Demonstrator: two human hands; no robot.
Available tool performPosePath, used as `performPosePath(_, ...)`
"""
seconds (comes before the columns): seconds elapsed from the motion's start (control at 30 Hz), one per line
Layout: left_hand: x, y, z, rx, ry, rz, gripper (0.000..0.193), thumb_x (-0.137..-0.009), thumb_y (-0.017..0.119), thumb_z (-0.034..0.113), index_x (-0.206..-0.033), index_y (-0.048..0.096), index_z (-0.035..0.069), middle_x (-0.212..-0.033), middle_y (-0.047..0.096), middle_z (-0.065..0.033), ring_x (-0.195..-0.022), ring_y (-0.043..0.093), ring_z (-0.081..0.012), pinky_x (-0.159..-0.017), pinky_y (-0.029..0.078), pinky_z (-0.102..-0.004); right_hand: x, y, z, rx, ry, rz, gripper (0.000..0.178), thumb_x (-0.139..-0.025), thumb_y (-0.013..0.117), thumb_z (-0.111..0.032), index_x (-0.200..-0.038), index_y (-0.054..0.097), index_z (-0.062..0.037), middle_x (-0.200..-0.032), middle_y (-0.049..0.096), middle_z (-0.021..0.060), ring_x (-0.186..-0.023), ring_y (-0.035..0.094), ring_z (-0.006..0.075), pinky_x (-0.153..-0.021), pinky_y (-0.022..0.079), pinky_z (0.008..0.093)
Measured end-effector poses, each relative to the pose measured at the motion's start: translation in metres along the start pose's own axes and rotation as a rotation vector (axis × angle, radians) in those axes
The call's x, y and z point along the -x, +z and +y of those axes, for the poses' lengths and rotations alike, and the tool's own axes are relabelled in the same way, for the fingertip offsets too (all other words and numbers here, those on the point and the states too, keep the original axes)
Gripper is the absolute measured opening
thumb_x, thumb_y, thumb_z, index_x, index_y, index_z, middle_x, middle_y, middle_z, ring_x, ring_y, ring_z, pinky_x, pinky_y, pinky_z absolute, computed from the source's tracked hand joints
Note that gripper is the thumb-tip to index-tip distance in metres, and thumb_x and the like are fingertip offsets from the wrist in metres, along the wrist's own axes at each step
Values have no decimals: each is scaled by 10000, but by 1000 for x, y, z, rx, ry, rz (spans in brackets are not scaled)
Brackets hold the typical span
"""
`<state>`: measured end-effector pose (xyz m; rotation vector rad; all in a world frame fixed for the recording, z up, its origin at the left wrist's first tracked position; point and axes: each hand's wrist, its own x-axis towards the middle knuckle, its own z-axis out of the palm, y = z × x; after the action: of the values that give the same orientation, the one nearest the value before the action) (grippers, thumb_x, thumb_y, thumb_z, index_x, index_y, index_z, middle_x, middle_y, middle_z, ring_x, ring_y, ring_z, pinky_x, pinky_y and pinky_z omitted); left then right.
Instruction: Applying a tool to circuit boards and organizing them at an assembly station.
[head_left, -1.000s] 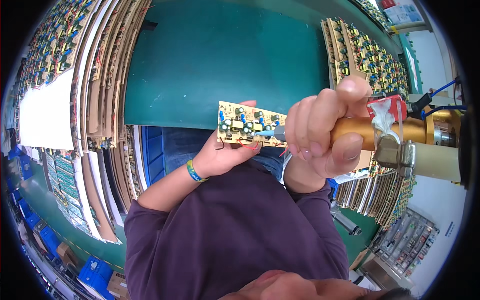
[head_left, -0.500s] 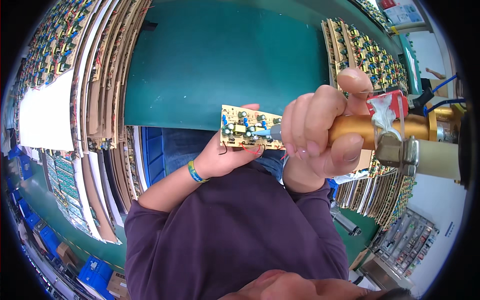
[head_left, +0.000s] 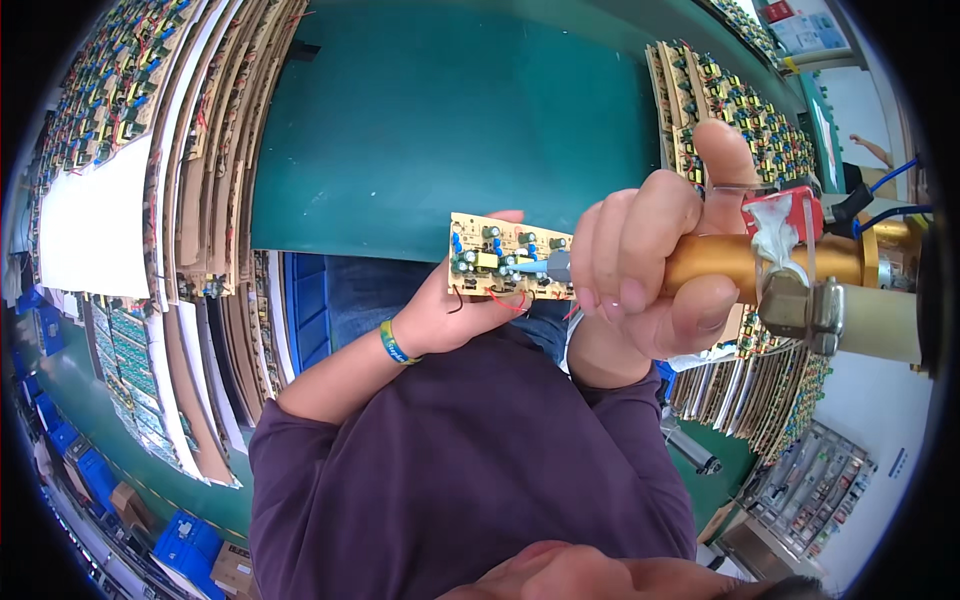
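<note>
My left hand (head_left: 452,318) grips a tan circuit board (head_left: 488,248) from its near and left side, with fingertips showing past its far edge. The board carries small green, blue and yellow parts, and red and black wires hang off its near edge. My right hand (head_left: 638,248) is wrapped round a glue gun (head_left: 828,258) with a gold barrel, a red switch and a metal hose clamp. Its blue-grey nozzle (head_left: 557,265) points left, the pale tip among the board's parts. My right forefinger is raised by the red switch. The board's right end is hidden behind the right hand.
Tall stacks of cardboard layers with circuit boards (head_left: 215,150) stand at left. Similar board stacks (head_left: 745,115) rise at the far right, others (head_left: 735,395) below. The green work surface (head_left: 450,120) lies ahead. Blue wires (head_left: 890,175) run off the gun. Blue bins (head_left: 190,550) sit lower left.
The board and my left hand have shifted slightly right, along with the nozzle. My right forefinger has lifted and straightened away from the red switch.
</note>
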<state>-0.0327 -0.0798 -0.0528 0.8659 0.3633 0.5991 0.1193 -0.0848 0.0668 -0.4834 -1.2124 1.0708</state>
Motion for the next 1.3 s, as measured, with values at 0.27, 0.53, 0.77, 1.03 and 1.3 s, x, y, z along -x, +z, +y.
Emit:
performPosePath(0.27,-1,-1,-5,-187,42,18,729,-803,664,30,-1392,234,29,-1177,517,-49,-1035,517,-100,-888,438,-279,1,2,3,-69,-14,-59,588,-896,574,-356,-1298,280,-44,-655,465,11,-483,428,91,-422,416,224)
performPosePath(0.53,-1,3,1,-170,38,5,722,-809,658,23,-1392,232,28,-1188,523,-57,-1056,516,-109,-902,441,-283,2,2,8,-73,-24,-85,499,-900,571,-344,-1238,334,-65,-643,454,0,-481,421,85,-420,408,221)
performPosePath(0.77,-2,4,0,-141,37,-5,722,-812,654,24,-1393,224,23,-1191,520,-64,-1058,516,-109,-900,441,-284,1,0,7,-91,-24,-90,480,-895,578,-347,-1218,351,-75,-634,459,-3,-478,427,83,-420,411,216)
performPosePath(1.03,-3,0,-5,-150,43,-3,731,-809,663,43,-1394,224,25,-1198,510,-62,-1067,507,-115,-914,428,-291,-3,2,6,-90,-43,-77,593,-897,575,-345,-1316,282,-43,-653,475,14,-484,442,95,-428,425,227)
performPosePath(1.3,-4,-2,-9,-138,9,-46,699,-834,622,36,-1406,221,43,-1198,499,-46,-1037,494,-92,-891,427,-268,-6,-6,5,-60,-42,-46,607,-906,558,-348,-1333,260,-37,-671,482,28,-493,444,101,-425,422,233)
